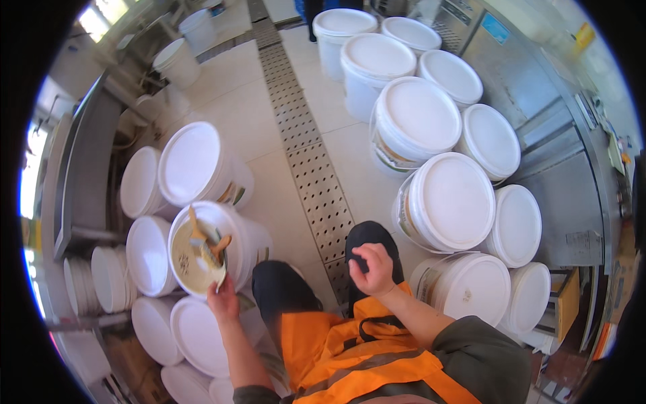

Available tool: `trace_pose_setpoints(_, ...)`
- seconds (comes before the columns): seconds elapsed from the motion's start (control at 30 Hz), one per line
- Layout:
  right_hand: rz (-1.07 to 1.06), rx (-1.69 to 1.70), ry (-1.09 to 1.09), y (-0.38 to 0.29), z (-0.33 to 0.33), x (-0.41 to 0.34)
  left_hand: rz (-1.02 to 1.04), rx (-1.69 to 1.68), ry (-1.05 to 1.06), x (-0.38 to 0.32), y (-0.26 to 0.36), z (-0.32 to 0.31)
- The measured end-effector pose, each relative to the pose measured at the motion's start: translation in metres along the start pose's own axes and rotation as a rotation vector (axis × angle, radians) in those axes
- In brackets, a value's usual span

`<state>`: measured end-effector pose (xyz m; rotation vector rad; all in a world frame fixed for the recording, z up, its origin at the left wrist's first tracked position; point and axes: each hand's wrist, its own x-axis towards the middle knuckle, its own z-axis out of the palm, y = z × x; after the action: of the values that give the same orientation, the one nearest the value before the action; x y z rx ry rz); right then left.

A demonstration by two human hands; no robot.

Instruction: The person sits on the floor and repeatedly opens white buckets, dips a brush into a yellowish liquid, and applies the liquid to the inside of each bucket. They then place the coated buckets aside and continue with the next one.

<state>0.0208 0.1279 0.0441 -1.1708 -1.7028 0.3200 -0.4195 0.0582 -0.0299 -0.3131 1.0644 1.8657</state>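
My left hand [223,299] grips the rim of a cream-coloured bowl [202,265] at the left. Dark specks dot the inside of this bowl. In it lie a wooden-handled brush [196,224] and a second wooden-handled tool [220,246], whose far end is hard to make out. Underneath is a white lidded bucket [247,237]; whether the bowl rests on it or is held just above, I cannot tell. My right hand [372,270] hovers over my right knee, fingers loosely bent and thumb apart, with nothing visible in it.
Several white lidded buckets [451,199] line the right side, beside a steel cabinet [560,166]. More lidded buckets [189,161] crowd the left, near stacked lids [111,278]. A perforated drain cover [315,177] runs along the tiled floor. A dark-clothed person's leg [313,17] shows at the top.
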Motion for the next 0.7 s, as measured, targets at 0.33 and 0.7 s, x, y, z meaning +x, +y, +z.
trace_pose_setpoints(0.33,0.182,-0.09,-0.19,-0.006,0.006,0.049,-0.09,0.055,0.055,-0.041,0.01,-0.014)
trace_pose_setpoints(0.7,0.537,-0.26,-0.477,-0.118,-0.15,0.057,-0.169,0.115,-0.134,-0.23,0.084,0.211)
